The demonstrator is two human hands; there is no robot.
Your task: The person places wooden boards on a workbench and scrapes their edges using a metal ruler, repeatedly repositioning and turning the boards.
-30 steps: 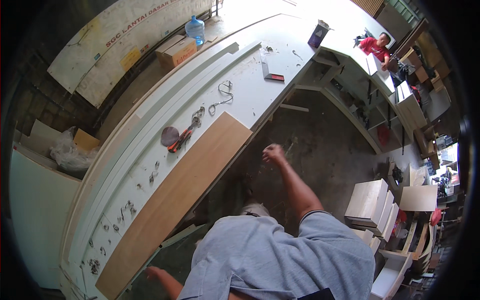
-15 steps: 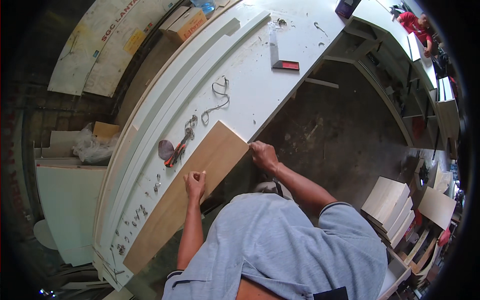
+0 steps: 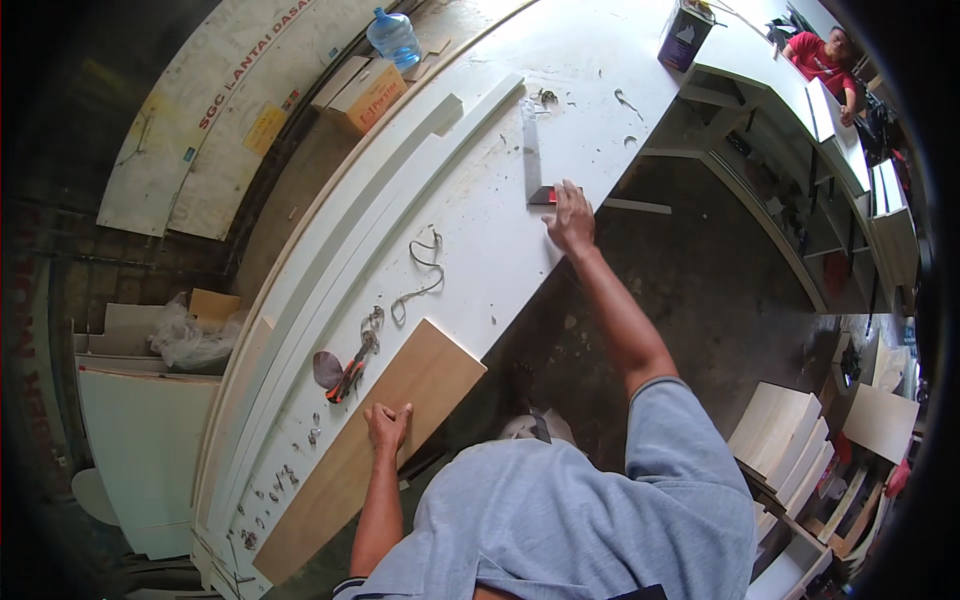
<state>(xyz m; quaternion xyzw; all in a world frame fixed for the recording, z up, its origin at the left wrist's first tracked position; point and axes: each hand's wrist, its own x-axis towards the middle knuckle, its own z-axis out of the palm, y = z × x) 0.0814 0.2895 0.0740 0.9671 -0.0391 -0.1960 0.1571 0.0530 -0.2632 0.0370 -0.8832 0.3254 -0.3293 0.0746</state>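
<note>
A long light-brown wooden board (image 3: 440, 375) lies along the near edge of a white worktable (image 3: 480, 240). My left hand (image 3: 387, 427) rests on it with the fingers curled closed; whether anything is in them is hidden. My right hand (image 3: 572, 222) is stretched far forward over the handle of a try square (image 3: 532, 150), fingers extended and thumb apart. The square lies flat, its metal blade pointing away from me; the hand covers part of its red and dark handle. Beyond the board lie orange-and-black pliers (image 3: 346, 382) and a dark rounded piece (image 3: 327, 369).
A loose cord (image 3: 425, 270) and several small metal bits (image 3: 283, 478) lie on the table. Long white strips (image 3: 400, 190) run along its far side. At the back stand a dark can (image 3: 686, 38), a cardboard box (image 3: 368, 95) and a water jug (image 3: 394, 40). A person in red (image 3: 825, 62) is at far right.
My right hand has left the board's far corner and reached forward to the try square's handle. My left hand stays on the board. The view has tilted up.
</note>
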